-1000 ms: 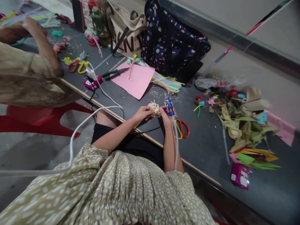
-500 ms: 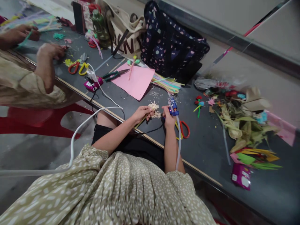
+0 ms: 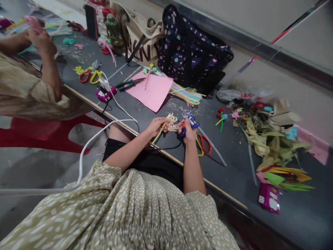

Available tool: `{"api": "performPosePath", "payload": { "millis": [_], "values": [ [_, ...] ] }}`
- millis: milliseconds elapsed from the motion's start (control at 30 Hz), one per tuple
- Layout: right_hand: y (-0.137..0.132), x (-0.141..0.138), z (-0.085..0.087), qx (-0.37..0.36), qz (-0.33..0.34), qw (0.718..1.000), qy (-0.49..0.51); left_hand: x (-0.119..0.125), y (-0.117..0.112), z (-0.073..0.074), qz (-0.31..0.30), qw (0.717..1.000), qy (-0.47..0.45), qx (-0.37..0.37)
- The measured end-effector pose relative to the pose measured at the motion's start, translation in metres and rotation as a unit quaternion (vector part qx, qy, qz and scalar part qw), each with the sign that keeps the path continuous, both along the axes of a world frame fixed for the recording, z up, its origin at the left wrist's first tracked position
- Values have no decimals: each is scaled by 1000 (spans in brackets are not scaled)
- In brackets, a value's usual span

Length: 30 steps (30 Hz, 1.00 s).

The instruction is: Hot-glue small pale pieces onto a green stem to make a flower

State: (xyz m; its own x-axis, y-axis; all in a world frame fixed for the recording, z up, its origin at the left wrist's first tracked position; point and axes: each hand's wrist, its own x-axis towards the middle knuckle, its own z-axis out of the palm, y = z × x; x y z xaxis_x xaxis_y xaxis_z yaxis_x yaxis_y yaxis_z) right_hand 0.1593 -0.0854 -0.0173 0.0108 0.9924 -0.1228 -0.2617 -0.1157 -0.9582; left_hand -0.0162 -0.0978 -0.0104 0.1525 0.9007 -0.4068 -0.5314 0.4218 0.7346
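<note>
My left hand [image 3: 157,126] is closed on the thin yellow-green stem [image 3: 159,134] of a cream flower [image 3: 171,117], which sits at its fingertips. More pale bits [image 3: 173,128] lie just below the flower. Wrapped in my right hand [image 3: 189,132] is a blue glue gun [image 3: 191,121] with orange parts. A long translucent glue stick [image 3: 213,147] sticks out of its back toward the lower right. The gun is close to the flower; whether its tip touches is hidden by my fingers. Beside my right wrist lie scissors with red and yellow handles [image 3: 206,144].
Behind my hands lie a pink sheet [image 3: 153,92], pliers [image 3: 130,84] and pipe cleaners [image 3: 188,93]. Dried husks [image 3: 265,139] and a purple packet [image 3: 269,198] are at right. Bags [image 3: 192,52] stand along the wall. A co-worker's hands [image 3: 43,43] work at left. A white cable [image 3: 85,149] crosses the left.
The glue gun has turned in my right hand, its glue stick swinging from pointing down to the lower right. My left hand stays nearly still. The co-worker's hands have come up and together, holding something pink.
</note>
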Motion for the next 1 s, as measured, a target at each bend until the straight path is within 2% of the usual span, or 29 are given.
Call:
{"api": "performPosePath", "payload": {
  "millis": [133, 300, 700, 900, 1000],
  "values": [
    [-4, -7, -5, 45, -22, 996, -68, 3, -4, 3, 3, 999, 36, 17],
    [-1, -8, -13, 60, -60, 990, -116, 7, -9, 5, -37, 996, 68, 40],
    [0, -5, -16, 77, -58, 978, -185, 6, -9, -4, -110, 985, 114, 67],
    [-4, -7, -9, 73, -83, 979, -170, 7, -10, -3, -70, 993, 76, 52],
    [-11, -6, -1, 68, -63, 979, -181, 8, -9, -1, -37, 997, 52, 40]
  ]
}}
